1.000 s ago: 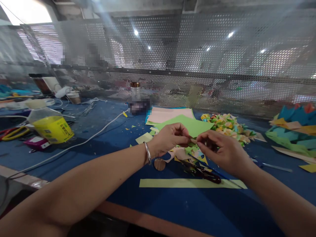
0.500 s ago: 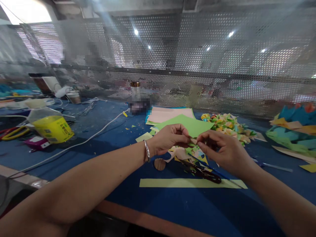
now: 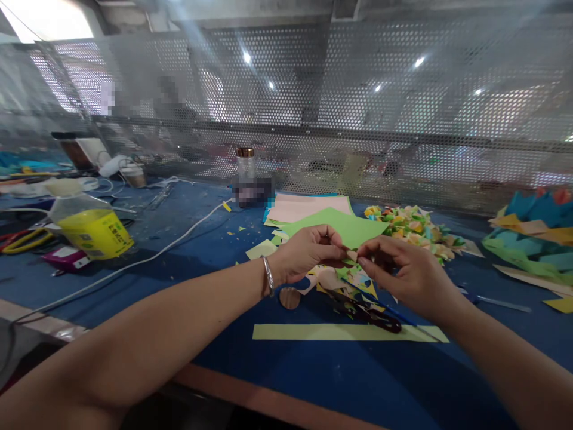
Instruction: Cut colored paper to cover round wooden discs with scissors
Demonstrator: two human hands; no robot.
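change since half a second ago: very slight; both hands keep nearly the same place over the counter (image 3: 206, 352), and the small pale paper piece (image 3: 352, 255) shows a little less of its face between them.
paper piece: in the air between the two hands, at the fingertips, above the middle of the counter; its exact fold is too small to tell.
left hand (image 3: 308, 254): narrow grip, thumb and fingers pinched on the left end of the piece; a silver bangle (image 3: 267, 276) circles the wrist.
right hand (image 3: 398, 266): narrow grip as well, thumb and finger closed at the right end of the piece.
under the hands: mixed paper scraps (image 3: 329, 278), with a dark-handled tool (image 3: 385, 321) lying on them.
toward the front edge: a pale green strip (image 3: 322, 332), roughly along that edge; a round disc (image 3: 290, 298) just beyond it.
toward the back edge: a green sheet (image 3: 335, 226) overlapping a pink sheet (image 3: 308, 209), with a heap of small coloured paper pieces (image 3: 409, 227) to the right.
left end: a bottle with a yellow label (image 3: 96, 234).
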